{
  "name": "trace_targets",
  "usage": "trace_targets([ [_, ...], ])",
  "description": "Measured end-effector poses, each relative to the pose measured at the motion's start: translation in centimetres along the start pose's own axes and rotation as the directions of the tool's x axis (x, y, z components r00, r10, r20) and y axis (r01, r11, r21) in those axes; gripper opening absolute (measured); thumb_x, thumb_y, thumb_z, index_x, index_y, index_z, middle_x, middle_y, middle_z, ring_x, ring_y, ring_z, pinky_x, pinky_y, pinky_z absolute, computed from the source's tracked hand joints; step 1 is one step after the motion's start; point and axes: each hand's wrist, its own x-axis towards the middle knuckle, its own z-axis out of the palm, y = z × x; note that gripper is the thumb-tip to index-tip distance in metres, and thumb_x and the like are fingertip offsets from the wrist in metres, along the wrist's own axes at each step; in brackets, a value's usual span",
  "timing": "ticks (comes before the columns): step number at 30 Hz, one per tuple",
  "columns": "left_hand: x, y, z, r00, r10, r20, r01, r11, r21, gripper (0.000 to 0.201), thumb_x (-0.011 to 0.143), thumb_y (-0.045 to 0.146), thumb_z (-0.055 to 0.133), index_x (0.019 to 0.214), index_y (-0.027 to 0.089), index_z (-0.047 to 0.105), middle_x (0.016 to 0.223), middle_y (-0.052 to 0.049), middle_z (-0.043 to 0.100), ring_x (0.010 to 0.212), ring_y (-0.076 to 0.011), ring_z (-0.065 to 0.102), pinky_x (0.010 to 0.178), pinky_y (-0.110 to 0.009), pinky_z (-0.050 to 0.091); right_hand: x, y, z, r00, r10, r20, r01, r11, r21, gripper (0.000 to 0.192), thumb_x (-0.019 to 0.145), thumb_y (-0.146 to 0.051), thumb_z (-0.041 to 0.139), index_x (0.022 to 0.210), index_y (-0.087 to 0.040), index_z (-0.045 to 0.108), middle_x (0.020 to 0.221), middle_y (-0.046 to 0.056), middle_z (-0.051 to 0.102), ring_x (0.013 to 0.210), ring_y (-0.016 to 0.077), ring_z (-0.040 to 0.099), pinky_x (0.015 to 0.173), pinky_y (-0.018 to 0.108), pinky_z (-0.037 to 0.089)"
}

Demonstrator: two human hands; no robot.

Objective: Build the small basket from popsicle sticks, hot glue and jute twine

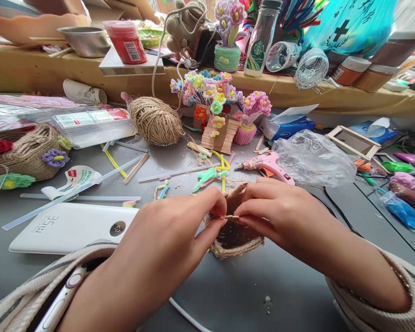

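My left hand (180, 230) and my right hand (290, 210) meet above a small twine-wrapped basket (237, 250). Between the thumb and fingertips of both hands is pinched a small, thin pinkish-brown strip (231, 216); its exact kind is too small to tell. The basket stands on the grey table, its dark inside visible below my fingers, while its far rim and sides are partly hidden by my hands. Just beyond lies a pink glue gun (264, 162), and to its left a bent green pipe cleaner (207, 176).
A ball of twine (156, 121) and pipe-cleaner flowers (207, 90) stand behind. A white power bank (72, 228) and several glue sticks lie left. A clear plastic bag (314, 159) is at the right. A glass bottle (263, 39) stands on the back ledge. A white cable (186, 313) runs in front.
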Motion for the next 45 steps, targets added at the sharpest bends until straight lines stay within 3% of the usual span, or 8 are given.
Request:
trace_targets([
  [7,0.30,0.17,-0.21,1.000,0.002,0.016,-0.002,1.000,0.018,0.003,0.078,0.025,0.050,0.077,0.022,0.052,0.063,0.008,0.060,0.037,-0.0055,0.042,0.040,-0.018,0.031,-0.23,-0.33,0.50,0.999,0.035,0.025,-0.035,0.999,-0.027,0.022,0.081,-0.016,0.048,0.065,-0.016,0.063,0.070,0.002,0.060,0.065,0.0130,0.051,0.055,0.025,0.036],
  [32,0.26,0.15,-0.23,0.999,0.027,-0.025,-0.026,0.999,0.040,0.004,0.077,0.022,0.051,0.076,0.021,0.054,0.058,0.006,0.059,0.042,-0.0075,0.049,0.039,-0.017,0.032,-0.16,-0.91,0.67,0.996,0.076,-0.054,-0.078,0.996,-0.036,0.028,0.084,-0.026,0.045,0.066,-0.016,0.064,0.070,0.000,0.062,0.064,0.0110,0.052,0.058,0.024,0.035],
  [45,-0.13,0.07,-0.15,1.000,0.022,-0.022,-0.021,0.999,0.050,0.005,0.079,0.024,0.050,0.077,0.021,0.053,0.058,0.006,0.059,0.040,-0.0075,0.046,0.039,-0.018,0.032,-0.15,-0.90,0.79,0.992,0.124,-0.012,-0.124,0.992,-0.022,0.025,0.083,-0.018,0.044,0.068,-0.018,0.064,0.073,0.000,0.063,0.068,0.0124,0.054,0.060,0.025,0.036],
])
